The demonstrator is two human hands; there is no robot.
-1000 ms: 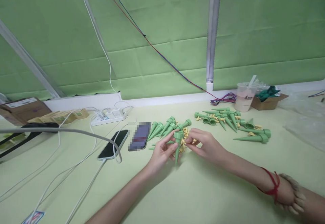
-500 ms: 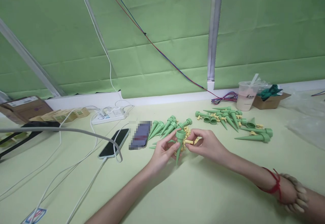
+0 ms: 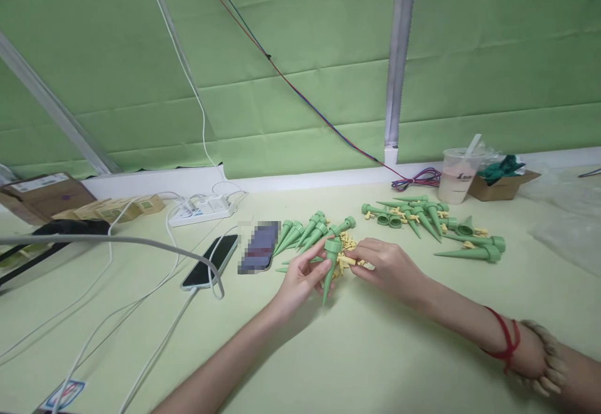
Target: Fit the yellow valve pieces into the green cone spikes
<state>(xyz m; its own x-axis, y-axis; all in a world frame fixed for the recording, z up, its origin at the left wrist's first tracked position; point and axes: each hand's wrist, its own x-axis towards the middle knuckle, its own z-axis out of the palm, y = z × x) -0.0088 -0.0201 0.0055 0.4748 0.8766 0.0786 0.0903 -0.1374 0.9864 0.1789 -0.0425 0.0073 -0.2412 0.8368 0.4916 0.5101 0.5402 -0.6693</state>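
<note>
My left hand [image 3: 303, 276] is closed around a green plastic watering spike [image 3: 332, 257], holding it with the capped end up and the tip pointing down. Just to the right, my right hand [image 3: 382, 270] pinches a small yellow valve [image 3: 347, 260] near the side of the spike. Whether the valve touches the spike I cannot tell. Behind the hands is a heap of yellow valves [image 3: 346, 240], partly covered by them. Several green spikes [image 3: 293, 233] lie left of the heap.
More green spikes, some with yellow valves [image 3: 425, 213], lie at the back right. A drink cup [image 3: 455, 179] and small cardboard box [image 3: 502, 188] stand behind them. Two phones [image 3: 211, 262], white cables and a power strip [image 3: 201, 210] are on the left.
The spike's cap has tipped, so its opening no longer shows. My right hand has shifted slightly right, its fingers drawn closer together around the yellow valve.
</note>
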